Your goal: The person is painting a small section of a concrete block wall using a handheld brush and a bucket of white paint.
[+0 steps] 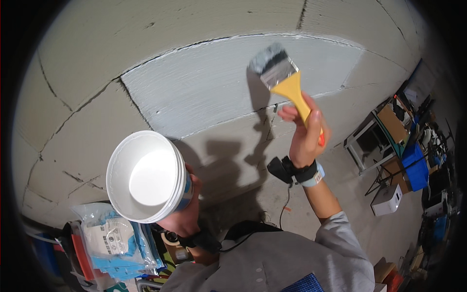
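My right hand (309, 130) is closed round the yellow handle of a wide paintbrush (291, 90). White paint coats the brush's bristles, which point up and to the left, close in front of the wall; whether they touch it I cannot tell. Behind the brush, a long block (209, 73) of the wall has a pale, whitish coat, unlike the greyer blocks round it. My left hand (187, 214) grips a white plastic bucket (116, 165) from its right side and underneath. The bucket tilts toward me and shows bright white paint (154, 178) at its bottom.
Plastic-wrapped blue-and-white packages (114, 243) lie at the lower left, below the bucket. To the right stand a metal-framed table (372, 141), a blue bin (415, 165) and a white box (386, 199) on the floor. A thin cable (283, 209) hangs from my right wrist strap.
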The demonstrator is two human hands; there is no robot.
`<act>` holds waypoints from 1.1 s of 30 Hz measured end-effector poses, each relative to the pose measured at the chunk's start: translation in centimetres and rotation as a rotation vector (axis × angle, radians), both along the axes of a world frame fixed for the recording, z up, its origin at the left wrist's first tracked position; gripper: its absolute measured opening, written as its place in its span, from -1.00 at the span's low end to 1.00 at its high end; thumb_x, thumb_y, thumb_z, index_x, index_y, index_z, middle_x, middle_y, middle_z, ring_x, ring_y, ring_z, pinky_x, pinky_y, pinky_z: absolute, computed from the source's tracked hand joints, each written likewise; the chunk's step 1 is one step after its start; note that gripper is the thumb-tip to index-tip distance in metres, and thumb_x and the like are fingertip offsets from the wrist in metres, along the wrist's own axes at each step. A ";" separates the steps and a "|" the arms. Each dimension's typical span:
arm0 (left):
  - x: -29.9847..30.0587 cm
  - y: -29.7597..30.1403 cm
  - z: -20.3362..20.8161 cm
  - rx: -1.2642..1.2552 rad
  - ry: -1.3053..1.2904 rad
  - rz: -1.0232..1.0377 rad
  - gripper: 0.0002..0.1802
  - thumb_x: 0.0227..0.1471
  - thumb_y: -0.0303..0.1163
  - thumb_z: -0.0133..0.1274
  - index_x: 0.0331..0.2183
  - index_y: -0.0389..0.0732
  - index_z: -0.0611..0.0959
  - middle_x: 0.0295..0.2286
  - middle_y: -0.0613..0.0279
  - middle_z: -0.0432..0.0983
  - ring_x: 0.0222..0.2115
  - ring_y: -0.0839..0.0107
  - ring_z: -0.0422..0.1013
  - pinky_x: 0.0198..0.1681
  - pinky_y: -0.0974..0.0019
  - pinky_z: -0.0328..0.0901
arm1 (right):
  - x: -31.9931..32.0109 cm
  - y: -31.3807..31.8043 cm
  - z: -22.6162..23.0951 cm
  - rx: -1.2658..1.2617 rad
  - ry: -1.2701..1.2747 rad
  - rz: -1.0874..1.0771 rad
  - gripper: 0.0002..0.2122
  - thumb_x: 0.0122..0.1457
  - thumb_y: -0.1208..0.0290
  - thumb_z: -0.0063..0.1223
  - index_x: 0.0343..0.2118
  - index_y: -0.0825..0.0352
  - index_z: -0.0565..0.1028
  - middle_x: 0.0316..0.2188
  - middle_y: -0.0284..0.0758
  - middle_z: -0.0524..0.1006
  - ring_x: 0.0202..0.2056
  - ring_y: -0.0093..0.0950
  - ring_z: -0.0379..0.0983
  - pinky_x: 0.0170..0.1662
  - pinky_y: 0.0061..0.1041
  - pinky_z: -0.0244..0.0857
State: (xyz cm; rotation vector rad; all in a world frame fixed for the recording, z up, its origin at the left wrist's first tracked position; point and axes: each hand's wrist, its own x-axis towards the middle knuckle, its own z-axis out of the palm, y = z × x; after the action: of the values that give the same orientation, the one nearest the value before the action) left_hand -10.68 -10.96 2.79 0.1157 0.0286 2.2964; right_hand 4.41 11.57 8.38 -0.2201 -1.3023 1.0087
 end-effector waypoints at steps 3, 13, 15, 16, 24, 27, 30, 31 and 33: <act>0.3 0.6 0.2 0.018 -0.049 -0.018 0.01 -0.08 0.28 0.13 0.28 -0.06 0.28 0.18 -0.03 0.23 0.17 -0.04 0.15 0.13 -0.11 0.20 | -0.5 1.8 1.2 -0.072 0.054 -0.001 -0.53 0.46 0.21 -0.30 0.11 0.58 0.43 -0.30 -0.04 0.63 -0.33 -0.28 0.64 -0.17 -0.38 0.51; 0.9 2.0 0.3 0.080 -0.111 -0.072 -0.06 -0.02 0.21 0.13 0.27 -0.06 0.28 0.17 -0.04 0.24 0.19 -0.02 0.15 0.15 -0.07 0.20 | 4.9 0.8 -7.6 -0.355 -0.195 -0.041 -0.52 0.46 0.19 -0.28 0.10 0.59 0.44 -0.31 -0.06 0.63 -0.31 -0.31 0.63 -0.18 -0.41 0.51; 0.8 1.7 0.3 0.107 -0.082 -0.074 -0.07 0.01 0.20 0.12 0.28 -0.07 0.27 0.18 -0.04 0.22 0.20 -0.03 0.15 0.16 -0.06 0.20 | 4.4 0.7 -5.0 -0.264 -0.113 -0.066 -0.52 0.46 0.19 -0.27 0.10 0.60 0.43 -0.31 -0.06 0.63 -0.32 -0.31 0.63 -0.18 -0.40 0.51; 0.7 1.6 0.3 0.108 -0.082 -0.079 -0.07 0.01 0.20 0.12 0.28 -0.07 0.27 0.18 -0.04 0.22 0.20 -0.03 0.15 0.16 -0.06 0.20 | 3.9 0.6 -3.2 -0.179 -0.034 -0.083 -0.51 0.45 0.19 -0.27 0.10 0.61 0.43 -0.31 -0.05 0.63 -0.33 -0.31 0.62 -0.19 -0.39 0.51; 0.5 2.1 -0.1 0.130 -0.045 -0.068 -0.05 0.01 0.20 0.10 0.30 -0.07 0.24 0.20 -0.04 0.20 0.20 -0.05 0.14 0.17 -0.08 0.20 | 0.0 2.2 -1.1 -0.205 0.050 0.075 -0.51 0.47 0.18 -0.29 0.14 0.56 0.41 -0.29 -0.05 0.63 -0.32 -0.31 0.63 -0.16 -0.43 0.49; 0.6 1.9 -0.2 0.131 -0.060 -0.069 -0.04 0.00 0.20 0.11 0.30 -0.07 0.24 0.20 -0.04 0.21 0.21 -0.03 0.14 0.18 -0.08 0.19 | 2.3 1.8 -5.5 -0.312 -0.077 0.072 -0.53 0.46 0.20 -0.27 0.12 0.57 0.42 -0.30 -0.06 0.63 -0.32 -0.32 0.63 -0.19 -0.43 0.50; 0.5 1.5 -0.4 0.148 -0.051 -0.052 -0.04 0.00 0.20 0.12 0.30 -0.07 0.24 0.20 -0.04 0.21 0.21 -0.03 0.13 0.19 -0.09 0.19 | 5.0 1.5 -7.0 -0.314 -0.156 0.052 -0.53 0.46 0.21 -0.26 0.11 0.58 0.44 -0.32 -0.06 0.64 -0.33 -0.32 0.63 -0.20 -0.42 0.50; 0.4 1.4 -0.5 0.152 -0.034 -0.038 -0.04 0.00 0.19 0.12 0.30 -0.08 0.24 0.20 -0.04 0.21 0.21 -0.03 0.13 0.19 -0.09 0.19 | 5.3 1.5 -6.9 -0.285 -0.186 0.036 -0.53 0.46 0.20 -0.26 0.10 0.58 0.44 -0.33 -0.06 0.64 -0.33 -0.32 0.63 -0.20 -0.42 0.51; 0.3 1.6 -0.4 0.160 -0.041 -0.029 -0.05 0.01 0.19 0.12 0.30 -0.08 0.25 0.20 -0.04 0.21 0.21 -0.03 0.13 0.18 -0.09 0.19 | 5.0 1.9 -3.8 -0.213 -0.094 -0.001 -0.53 0.45 0.20 -0.26 0.10 0.58 0.44 -0.32 -0.06 0.64 -0.34 -0.32 0.63 -0.19 -0.41 0.51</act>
State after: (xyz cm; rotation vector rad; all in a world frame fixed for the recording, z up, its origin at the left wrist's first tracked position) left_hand -10.38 -9.37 2.40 0.1503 -0.1769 2.2696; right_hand 9.39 13.51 4.60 -0.4353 -1.2785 1.1483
